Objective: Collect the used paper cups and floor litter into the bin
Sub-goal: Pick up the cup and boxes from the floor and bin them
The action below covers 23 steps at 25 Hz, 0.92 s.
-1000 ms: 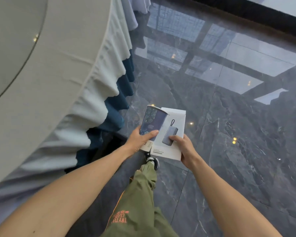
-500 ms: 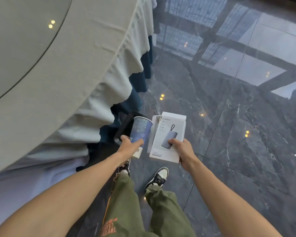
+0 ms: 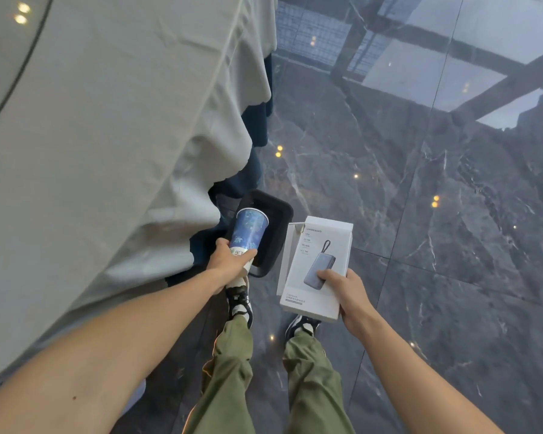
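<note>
My left hand grips the base of a blue patterned paper cup, tilted with its mouth pointing away over the opening of a black rectangular bin. The bin stands on the floor, partly tucked under the table skirt. My right hand holds a white power-bank box by its lower right corner, just to the right of the bin.
A round table with a pale grey cloth and dark blue skirt fills the left side. Glossy dark marble floor stretches to the right and ahead. My legs in green trousers and dark sneakers stand below the hands.
I have stepped closer to the table. The black bin has come fully into view beneath the cup, and both hands have spread apart, the box moving right.
</note>
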### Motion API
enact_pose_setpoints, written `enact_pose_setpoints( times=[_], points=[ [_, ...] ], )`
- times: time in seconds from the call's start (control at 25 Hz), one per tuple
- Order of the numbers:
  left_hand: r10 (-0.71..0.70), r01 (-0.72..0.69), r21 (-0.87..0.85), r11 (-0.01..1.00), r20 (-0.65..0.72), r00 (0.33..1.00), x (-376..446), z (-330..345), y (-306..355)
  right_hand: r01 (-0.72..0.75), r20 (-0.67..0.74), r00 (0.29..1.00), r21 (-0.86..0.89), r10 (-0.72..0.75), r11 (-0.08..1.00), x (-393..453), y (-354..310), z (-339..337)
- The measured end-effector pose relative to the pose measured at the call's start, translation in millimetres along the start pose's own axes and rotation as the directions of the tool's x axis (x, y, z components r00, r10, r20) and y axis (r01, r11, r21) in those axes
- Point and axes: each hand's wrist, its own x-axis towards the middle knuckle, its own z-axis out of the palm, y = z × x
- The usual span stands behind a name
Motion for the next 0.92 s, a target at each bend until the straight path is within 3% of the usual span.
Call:
enact_pose_setpoints(
  times=[0.56,0.68,0.8,0.92],
  points=[
    [0.005,-0.026,0.123,0.992,0.172,0.985,22,0,-18,-0.014,-0.048,0.999,0.068,0.018,0.998,-5,9,53],
    [-0.056,0.079,-0.062,0.995,0.31,0.949,13,0,-24,-0.017,-0.022,1.0,0.064,0.018,0.998,-8,10,53],
    [-0.092,0.208,-0.171,0.963,0.519,0.85,1,1,-28,-0.045,0.052,0.998,0.065,0.042,0.997,-13,10,57],
    [-0.051,0.198,-0.225,0.954,0.529,0.847,-4,5,-38,-0.092,0.125,0.989,0.072,0.082,0.993,-13,10,63]
  ],
)
